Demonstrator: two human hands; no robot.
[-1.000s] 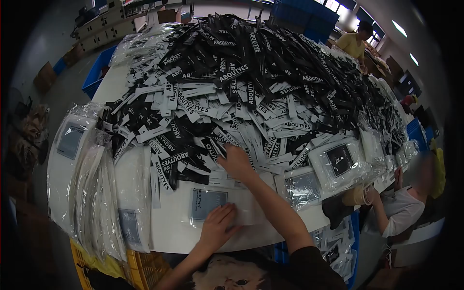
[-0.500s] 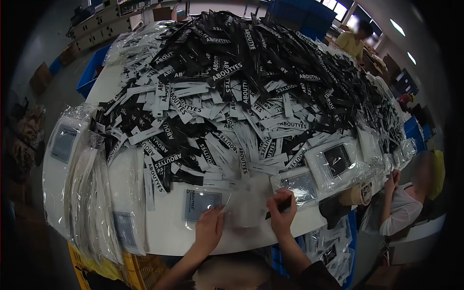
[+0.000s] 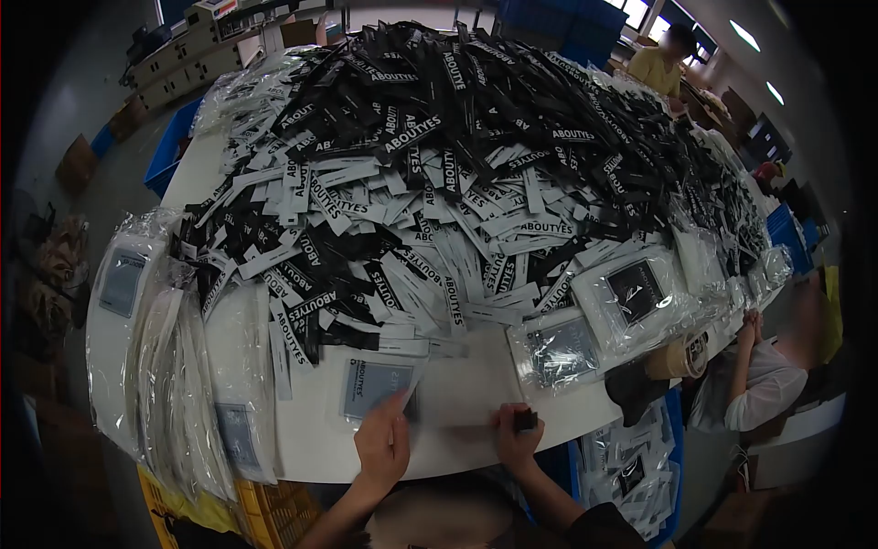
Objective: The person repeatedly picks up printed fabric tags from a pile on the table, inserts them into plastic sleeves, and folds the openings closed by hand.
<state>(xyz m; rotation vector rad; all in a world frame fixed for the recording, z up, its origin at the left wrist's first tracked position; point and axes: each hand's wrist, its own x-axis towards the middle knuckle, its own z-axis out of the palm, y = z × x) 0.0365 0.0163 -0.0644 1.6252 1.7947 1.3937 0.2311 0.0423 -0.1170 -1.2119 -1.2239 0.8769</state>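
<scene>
My left hand (image 3: 382, 444) is closed with its fingertips on the edge of a clear plastic bag with a grey printed label (image 3: 366, 389), which lies near the table's front edge. The bag's right side lifts a little by my fingers and is blurred. My right hand (image 3: 518, 441) is curled around a small black object (image 3: 525, 420), just above the table's front edge. What kind of object it is, I cannot make out. Between the hands a pale smear of motion hides detail.
A big heap of black and white printed strip packets (image 3: 412, 165) covers the white table (image 3: 311, 430). Filled clear bags (image 3: 187, 384) are stacked left; more bags (image 3: 631, 293) lie right, near a tape roll (image 3: 677, 357). A blue bin (image 3: 675, 430) stands below. One person (image 3: 759, 375) sits right.
My right hand has moved down and slightly left with the black object, towards the table's front edge. My left hand has shifted slightly left and down, and the bag's edge has moved with it.
</scene>
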